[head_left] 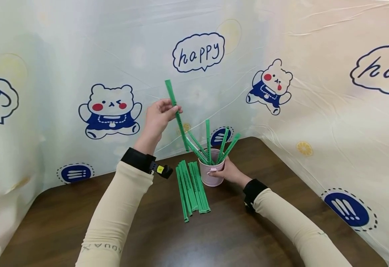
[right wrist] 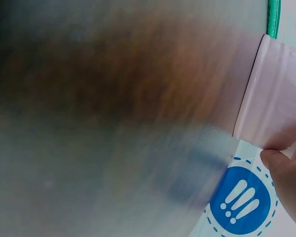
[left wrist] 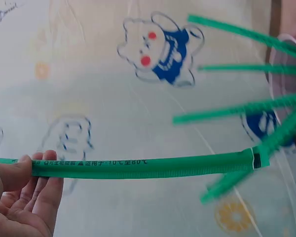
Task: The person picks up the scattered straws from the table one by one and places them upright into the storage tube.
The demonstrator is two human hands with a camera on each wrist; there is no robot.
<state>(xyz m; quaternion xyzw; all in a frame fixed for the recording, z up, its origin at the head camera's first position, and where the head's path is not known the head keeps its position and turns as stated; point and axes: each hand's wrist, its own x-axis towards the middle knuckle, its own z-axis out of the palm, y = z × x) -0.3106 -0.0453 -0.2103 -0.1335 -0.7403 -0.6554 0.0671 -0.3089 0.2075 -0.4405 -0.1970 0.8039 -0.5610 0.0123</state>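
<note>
A long green wrapped drinking straw [head_left: 180, 122] is pinched between thumb and fingers of my left hand [head_left: 156, 120], raised left of a small pink bucket [head_left: 211, 179]. Its lower end hangs near the bucket's rim; the left wrist view shows print along the wrapper [left wrist: 148, 168]. My right hand [head_left: 232, 172] grips the bucket from the right side, its thumb [right wrist: 281, 170] on the wall in the right wrist view. Several green straws [head_left: 208, 139] stand fanned out in the bucket. More wrapped straws [head_left: 188, 185] lie side by side on the table, just left of it.
The dark brown wooden table [head_left: 234, 233] reaches back to a pale curtain [head_left: 194, 18] printed with bears and words. Black straps [head_left: 137, 160] with small devices sit on both wrists, over cream sleeves.
</note>
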